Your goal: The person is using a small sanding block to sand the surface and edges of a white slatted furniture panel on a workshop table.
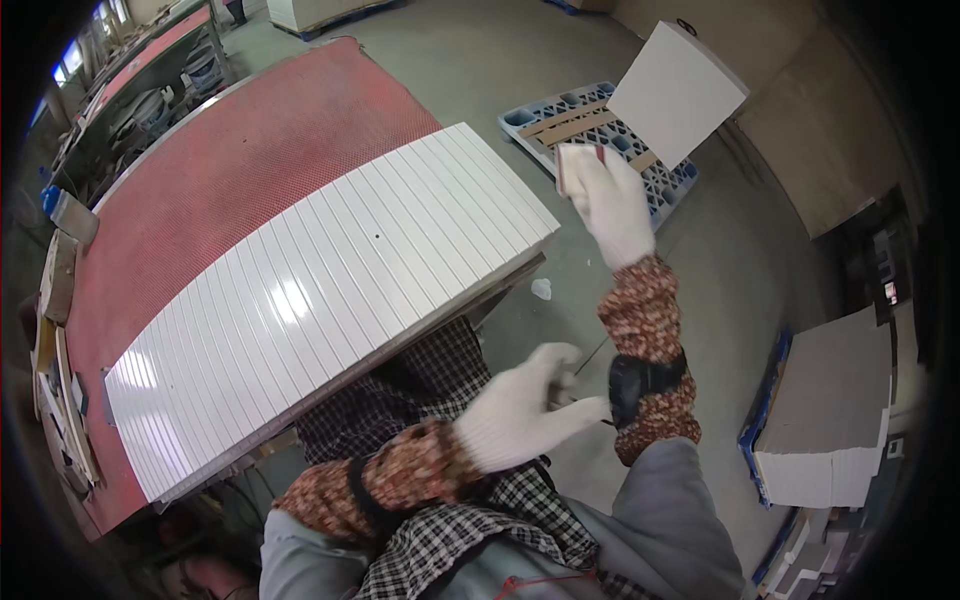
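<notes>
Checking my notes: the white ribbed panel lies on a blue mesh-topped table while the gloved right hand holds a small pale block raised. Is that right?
Not quite. In the head view the white ribbed panel lies on a red mesh-topped table, not a blue one. The gloved right hand does hold a small pale block raised.

Only one view is given, taken from a camera worn on the head and pointed down. The right hand (612,205) and left hand (525,408) are seen up close. Left of the hands a white grooved panel (330,290) is seen on a red table (250,150). Edges are bent near the rim.
</notes>
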A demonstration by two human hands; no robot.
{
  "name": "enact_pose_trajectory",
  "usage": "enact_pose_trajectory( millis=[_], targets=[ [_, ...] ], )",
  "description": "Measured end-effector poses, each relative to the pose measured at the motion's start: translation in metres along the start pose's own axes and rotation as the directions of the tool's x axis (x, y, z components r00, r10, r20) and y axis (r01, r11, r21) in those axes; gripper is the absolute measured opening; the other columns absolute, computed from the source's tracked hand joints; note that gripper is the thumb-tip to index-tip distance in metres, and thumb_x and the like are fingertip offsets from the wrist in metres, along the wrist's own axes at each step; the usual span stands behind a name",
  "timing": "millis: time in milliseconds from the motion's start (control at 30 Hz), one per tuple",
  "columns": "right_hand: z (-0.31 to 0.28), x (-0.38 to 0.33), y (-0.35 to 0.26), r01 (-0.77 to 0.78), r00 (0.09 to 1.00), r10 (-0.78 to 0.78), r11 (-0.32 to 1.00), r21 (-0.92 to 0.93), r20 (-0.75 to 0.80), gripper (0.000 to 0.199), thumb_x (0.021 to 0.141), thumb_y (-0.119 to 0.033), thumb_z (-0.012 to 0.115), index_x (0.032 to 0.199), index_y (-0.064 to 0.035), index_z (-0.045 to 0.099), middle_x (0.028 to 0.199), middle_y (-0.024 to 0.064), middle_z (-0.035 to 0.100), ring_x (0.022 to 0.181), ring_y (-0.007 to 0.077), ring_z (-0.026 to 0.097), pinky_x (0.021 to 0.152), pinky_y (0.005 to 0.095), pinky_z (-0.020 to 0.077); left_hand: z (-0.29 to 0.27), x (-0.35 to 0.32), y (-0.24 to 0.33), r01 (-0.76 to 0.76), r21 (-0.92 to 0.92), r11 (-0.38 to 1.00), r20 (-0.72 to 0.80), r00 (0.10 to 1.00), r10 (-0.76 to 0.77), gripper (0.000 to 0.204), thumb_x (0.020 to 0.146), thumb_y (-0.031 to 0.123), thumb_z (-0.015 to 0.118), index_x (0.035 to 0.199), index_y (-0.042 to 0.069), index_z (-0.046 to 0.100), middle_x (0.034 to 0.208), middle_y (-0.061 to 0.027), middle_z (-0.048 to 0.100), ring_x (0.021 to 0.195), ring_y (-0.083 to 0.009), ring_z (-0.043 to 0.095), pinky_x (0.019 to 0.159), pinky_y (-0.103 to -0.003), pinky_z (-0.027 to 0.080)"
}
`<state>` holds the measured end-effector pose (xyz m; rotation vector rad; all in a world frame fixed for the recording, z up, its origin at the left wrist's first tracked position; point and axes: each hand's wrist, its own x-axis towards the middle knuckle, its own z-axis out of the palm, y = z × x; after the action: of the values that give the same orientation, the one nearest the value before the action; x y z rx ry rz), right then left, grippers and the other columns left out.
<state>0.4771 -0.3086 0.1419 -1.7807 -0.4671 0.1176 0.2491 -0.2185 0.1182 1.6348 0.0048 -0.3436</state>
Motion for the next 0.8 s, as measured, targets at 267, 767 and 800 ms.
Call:
enact_pose_trajectory(
  millis=[267, 767, 800],
  targets=[
    [-0.018, -0.05, 0.013, 0.068, 0.974, 0.083, 0.777, -0.626, 0.209, 0.037, 0.105, -0.039, 0.053, 0.098, -0.0055, 0.066, 0.078, 0.0206, 0.068, 0.078, 0.0391, 0.07, 0.071, 0.0471, 0.0527, -0.1, -0.102, -0.043, 0.19, 0.626, 0.756, -0.735, 0.469, 0.49, 0.054, 0.086, 0.012, 0.081, 0.132, -0.004, 0.058, 0.139, -0.0248, 0.057, 0.135, -0.0391, 0.052, 0.113, -0.049, 0.044],
    [0.01, -0.033, 0.015, 0.386, 0.916, -0.065, 0.411, -0.826, 0.395, 0.03, 0.104, -0.033, 0.054, 0.097, -0.0041, 0.061, 0.062, 0.0158, 0.065, 0.059, 0.0364, 0.067, 0.056, 0.0484, 0.0513, -0.127, -0.097, -0.056, 0.611, 0.672, 0.419, -0.73, 0.642, 0.235, 0.077, 0.093, 0.046, 0.066, 0.148, -0.004, 0.046, 0.157, -0.0248, 0.044, 0.153, -0.041, 0.032, 0.126, -0.059, 0.014],
    [0.012, -0.029, 0.016, 0.392, 0.912, -0.058, 0.414, -0.822, 0.406, 0.031, 0.104, -0.033, 0.054, 0.098, -0.004, 0.061, 0.062, 0.0158, 0.065, 0.06, 0.0364, 0.068, 0.057, 0.0487, 0.0513, -0.126, -0.097, -0.054, 0.609, 0.672, 0.422, -0.727, 0.651, 0.218, 0.079, 0.094, 0.05, 0.064, 0.148, -0.005, 0.046, 0.156, -0.0255, 0.044, 0.153, -0.0414, 0.032, 0.126, -0.059, 0.013]
  ],
)
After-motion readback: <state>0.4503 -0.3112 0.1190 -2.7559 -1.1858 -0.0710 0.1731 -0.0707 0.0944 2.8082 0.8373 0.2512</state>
